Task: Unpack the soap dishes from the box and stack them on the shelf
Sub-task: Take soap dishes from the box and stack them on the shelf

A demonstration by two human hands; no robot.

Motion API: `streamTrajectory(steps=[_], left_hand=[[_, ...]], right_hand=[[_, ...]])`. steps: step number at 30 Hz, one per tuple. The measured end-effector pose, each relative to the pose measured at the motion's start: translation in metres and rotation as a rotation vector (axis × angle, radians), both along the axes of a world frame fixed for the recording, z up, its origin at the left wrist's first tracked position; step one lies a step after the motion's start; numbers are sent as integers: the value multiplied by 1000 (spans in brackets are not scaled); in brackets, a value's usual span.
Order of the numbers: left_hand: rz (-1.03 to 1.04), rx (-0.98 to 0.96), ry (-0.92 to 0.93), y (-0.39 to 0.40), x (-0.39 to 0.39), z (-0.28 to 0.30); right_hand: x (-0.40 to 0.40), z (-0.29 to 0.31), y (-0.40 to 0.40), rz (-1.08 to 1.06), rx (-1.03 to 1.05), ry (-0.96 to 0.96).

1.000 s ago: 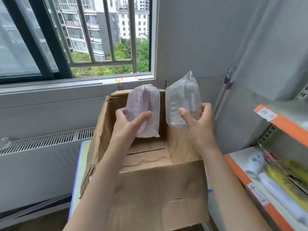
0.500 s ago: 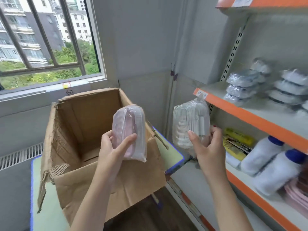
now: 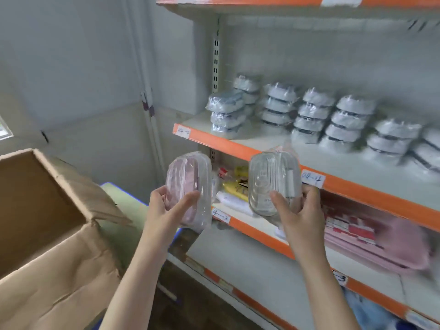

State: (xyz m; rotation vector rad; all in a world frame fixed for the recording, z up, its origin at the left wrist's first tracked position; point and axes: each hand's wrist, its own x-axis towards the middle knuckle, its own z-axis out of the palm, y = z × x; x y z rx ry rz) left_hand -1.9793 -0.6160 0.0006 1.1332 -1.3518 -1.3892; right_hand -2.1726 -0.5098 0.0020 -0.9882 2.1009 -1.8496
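Observation:
My left hand (image 3: 166,208) grips a pink soap dish (image 3: 188,186) wrapped in clear plastic, held upright in front of me. My right hand (image 3: 300,210) grips a clear soap dish (image 3: 271,179), also in plastic wrap, at about the same height. Both dishes hover just in front of the orange-edged shelf (image 3: 333,163), where several stacks of wrapped soap dishes (image 3: 312,115) stand in rows. The open cardboard box (image 3: 47,234) sits at the lower left, behind my left arm.
A lower shelf (image 3: 250,225) holds yellow packets, white bottles and pink packs. Another orange-edged shelf (image 3: 238,260) runs below it. The box rests on a green table with a blue edge (image 3: 123,201). A grey wall stands behind the box.
My view has swung right from the box to the shelf. Both hands carried their soap dishes rightward and up, closer to the shelf with the stacks.

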Motion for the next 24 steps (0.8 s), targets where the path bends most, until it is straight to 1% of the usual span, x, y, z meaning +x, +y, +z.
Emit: streamTrajectory(steps=[4,9,14,16,18,21,24], left_hand=[[-101,-10,9,11,-64,4],[-209,-14,18,30,-131,9],[-294,-32,-7,47,-195,7],[-344,-54,-31,55,-220,7],[-376,-101,-104,53,-244,9],[-387,-256,-266,26,-289,13],[-390,-399,-493,4,-332,16]], right_hand=[[-51,1,26,-112,5,-8],[-107,2,57,-198,3,-29],[-160,3,93,-297,20,-7],[-178,5,106,-340,32,-25],[-196,8,113,-357,22,-102],[-232,12,106,-368,47,-198],[-273,13,89,-359,112,-308]])
